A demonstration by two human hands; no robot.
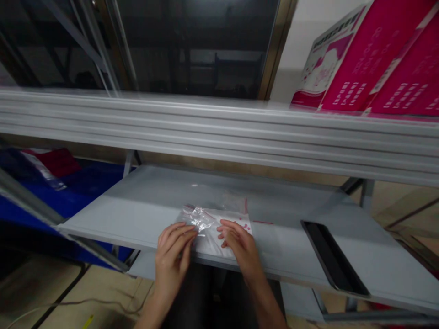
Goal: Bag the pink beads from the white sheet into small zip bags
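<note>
My left hand (174,249) is closed at the near left edge of a small clear zip bag (200,218), its fingertips pinching the crinkled plastic. The bag lies over a white sheet (214,244) at the shelf's front edge. Over the right part of that sheet is my right hand (238,244), its fingers curled in toward the thumb; whatever they hold is too small or hidden to tell. Several small pink pieces (246,226) lie on the sheet just beyond the right fingers. Behind them rests another clear bag (235,202) with a red strip along its edge.
Everything lies on a grey shelf (144,203). A black tray-like object (334,258) is to the right. A ribbed metal beam (219,125) crosses above, with pink boxes (363,59) on top. At left, a red and white packet (51,164) sits on a blue surface (99,180).
</note>
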